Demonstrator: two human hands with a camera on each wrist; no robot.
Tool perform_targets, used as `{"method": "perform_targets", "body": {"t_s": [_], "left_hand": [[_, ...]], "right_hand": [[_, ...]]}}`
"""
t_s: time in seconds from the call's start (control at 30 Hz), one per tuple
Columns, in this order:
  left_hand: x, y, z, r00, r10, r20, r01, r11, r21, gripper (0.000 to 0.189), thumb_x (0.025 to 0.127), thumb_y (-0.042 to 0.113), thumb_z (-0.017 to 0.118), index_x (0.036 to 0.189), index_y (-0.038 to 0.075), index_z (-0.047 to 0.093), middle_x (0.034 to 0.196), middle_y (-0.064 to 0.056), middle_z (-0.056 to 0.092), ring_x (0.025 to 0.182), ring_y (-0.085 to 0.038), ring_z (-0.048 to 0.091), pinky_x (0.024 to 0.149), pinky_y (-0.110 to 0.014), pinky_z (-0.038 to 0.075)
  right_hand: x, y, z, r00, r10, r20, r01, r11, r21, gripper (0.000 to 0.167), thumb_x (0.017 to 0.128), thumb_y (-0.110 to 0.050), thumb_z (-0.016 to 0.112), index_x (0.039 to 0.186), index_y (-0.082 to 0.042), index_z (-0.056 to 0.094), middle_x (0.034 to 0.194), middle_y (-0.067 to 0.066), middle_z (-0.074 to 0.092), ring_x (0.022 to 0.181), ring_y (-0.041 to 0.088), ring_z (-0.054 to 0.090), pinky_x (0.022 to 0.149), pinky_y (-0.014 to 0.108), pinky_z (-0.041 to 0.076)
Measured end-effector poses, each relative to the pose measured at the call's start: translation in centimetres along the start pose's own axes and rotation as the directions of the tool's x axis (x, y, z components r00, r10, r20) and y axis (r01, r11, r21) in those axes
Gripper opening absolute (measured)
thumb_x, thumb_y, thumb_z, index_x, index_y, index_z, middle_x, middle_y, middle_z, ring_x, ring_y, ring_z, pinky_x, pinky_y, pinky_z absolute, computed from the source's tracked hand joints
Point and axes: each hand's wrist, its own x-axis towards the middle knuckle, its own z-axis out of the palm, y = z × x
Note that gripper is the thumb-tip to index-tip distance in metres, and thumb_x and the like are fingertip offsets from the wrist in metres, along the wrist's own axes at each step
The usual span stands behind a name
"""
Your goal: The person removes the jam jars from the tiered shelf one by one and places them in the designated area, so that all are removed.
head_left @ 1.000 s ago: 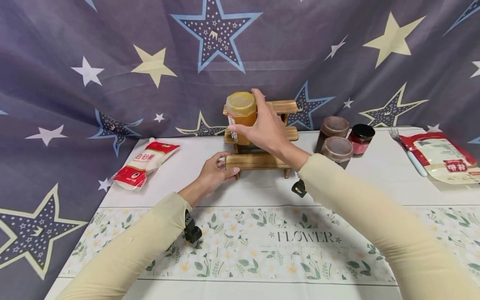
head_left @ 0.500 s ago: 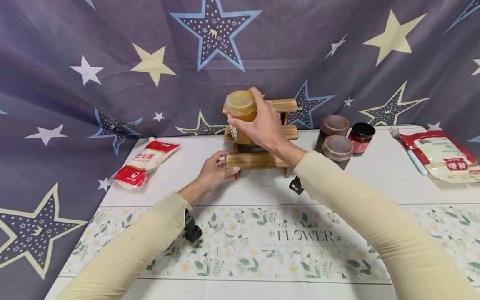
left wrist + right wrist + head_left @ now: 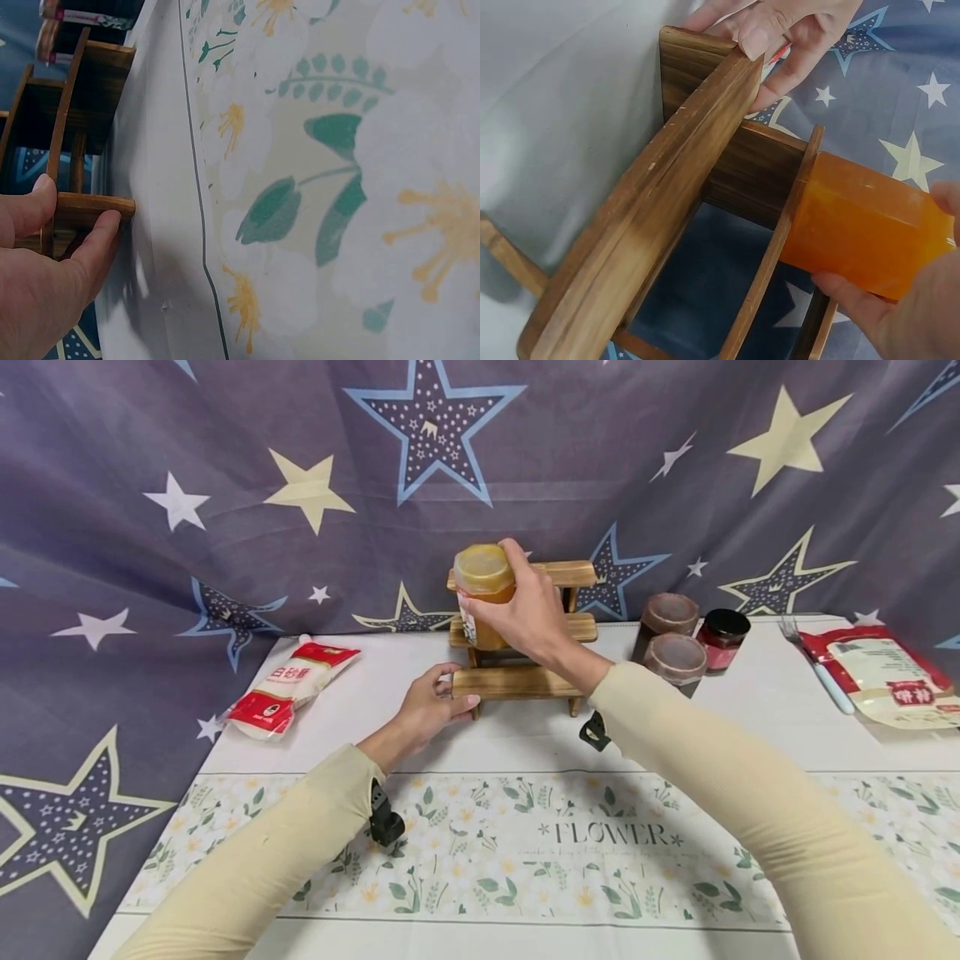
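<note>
In the head view a small three-tier wooden rack [image 3: 517, 683] stands against the backdrop. My right hand [image 3: 536, 614] holds an amber jar [image 3: 483, 578] with a yellowish lid, its base at the left end of the middle tier. Thumb on the near side and fingers behind, the grip shows again in the right wrist view, where the orange jar [image 3: 862, 225] meets the tier's edge. My left hand [image 3: 426, 708] pinches the left end of the lowest tier; from the left wrist, the thumb and a finger of that hand [image 3: 45, 277] bracket the wood.
Right of the rack are two brown-lidded jars [image 3: 677, 658] and a black-lidded red jar [image 3: 723, 639]. Farther right lie a fork [image 3: 825, 672] and a red-and-cream packet [image 3: 892, 677]. A red-and-white bag [image 3: 288, 687] lies at left. A star-printed curtain [image 3: 300, 410] hangs behind.
My right thumb sits a little higher on the jar, and the right wrist has shifted slightly left. Left hand and rack stay in place.
</note>
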Motion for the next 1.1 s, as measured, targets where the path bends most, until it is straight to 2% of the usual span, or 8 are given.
{"method": "perform_targets", "body": {"t_s": [0.13,0.3,0.5,0.6,0.73,0.9,1.1], "left_hand": [[0.0,0.0,0.1,1.0,0.001,-0.004,-0.001,1.0,-0.011,0.063,0.089,-0.005,0.065,0.144,0.007,0.037,0.126,-0.024,0.054,0.108,-0.036,0.06,0.091,-0.04,0.058],[0.0,-0.1,0.2,1.0,0.002,-0.003,-0.002,1.0,-0.026,0.062,0.088,-0.006,0.065,0.143,0.006,0.038,0.128,-0.025,0.053,0.11,-0.038,0.059,0.091,-0.04,0.058],[0.0,-0.1,0.2,1.0,-0.001,-0.006,0.001,0.999,-0.035,0.063,0.089,-0.007,0.064,0.144,0.006,0.037,0.13,-0.026,0.052,0.112,-0.04,0.059,0.092,-0.041,0.058],[0.1,-0.1,0.2,1.0,0.001,-0.008,-0.001,1.0,-0.03,0.062,0.089,-0.006,0.064,0.144,0.006,0.037,0.13,-0.026,0.052,0.113,-0.04,0.058,0.092,-0.04,0.058],[0.2,-0.2,0.0,1.0,0.006,-0.007,-0.006,1.0,-0.022,0.062,0.089,-0.007,0.064,0.144,0.006,0.037,0.13,-0.026,0.051,0.114,-0.04,0.057,0.091,-0.038,0.058],[0.1,-0.1,0.0,1.0,0.0,-0.003,0.0,1.0,-0.02,0.063,0.089,-0.006,0.064,0.144,0.007,0.036,0.13,-0.026,0.05,0.115,-0.04,0.056,0.092,-0.038,0.058],[0.1,0.0,0.2,1.0,-0.015,0.0,0.015,1.0,-0.021,0.063,0.089,-0.006,0.063,0.144,0.008,0.036,0.129,-0.025,0.05,0.114,-0.04,0.057,0.092,-0.038,0.058]], "right_hand": [[-0.3,-0.1,-0.3,1.0,0.011,0.013,-0.011,0.999,0.044,0.065,0.079,-0.037,0.079,0.132,-0.017,0.047,0.113,0.005,0.065,0.097,0.016,0.063,0.078,0.027,0.058],[-1.3,-0.7,-1.6,0.999,0.022,0.028,-0.024,0.997,0.079,0.076,0.078,-0.035,0.081,0.14,-0.015,0.044,0.119,0.008,0.062,0.101,0.019,0.062,0.082,0.03,0.057],[-3.1,-1.1,-4.4,0.999,-0.039,0.027,0.035,0.988,0.149,0.067,0.076,-0.03,0.083,0.132,-0.015,0.05,0.113,0.006,0.063,0.096,0.017,0.063,0.079,0.03,0.059],[-4.1,-0.9,-6.0,0.999,-0.029,0.037,0.022,0.983,0.18,0.064,0.077,-0.027,0.083,0.131,-0.017,0.051,0.112,0.003,0.061,0.096,0.015,0.062,0.079,0.032,0.059],[-5.1,-0.1,-7.8,0.999,0.011,0.035,-0.017,0.985,0.171,0.066,0.076,-0.025,0.084,0.133,-0.019,0.05,0.113,0.003,0.061,0.095,0.015,0.062,0.078,0.035,0.059],[-5.8,0.9,-10.0,0.999,0.054,-0.003,-0.053,0.991,0.121,0.068,0.074,-0.022,0.086,0.133,-0.019,0.052,0.111,0.004,0.062,0.089,0.016,0.062,0.074,0.029,0.057],[-6.3,2.2,-13.1,0.994,0.083,-0.072,-0.073,0.988,0.133,0.067,0.071,-0.013,0.087,0.13,-0.018,0.056,0.109,0.002,0.063,0.086,0.014,0.062,0.071,0.018,0.056]]}}
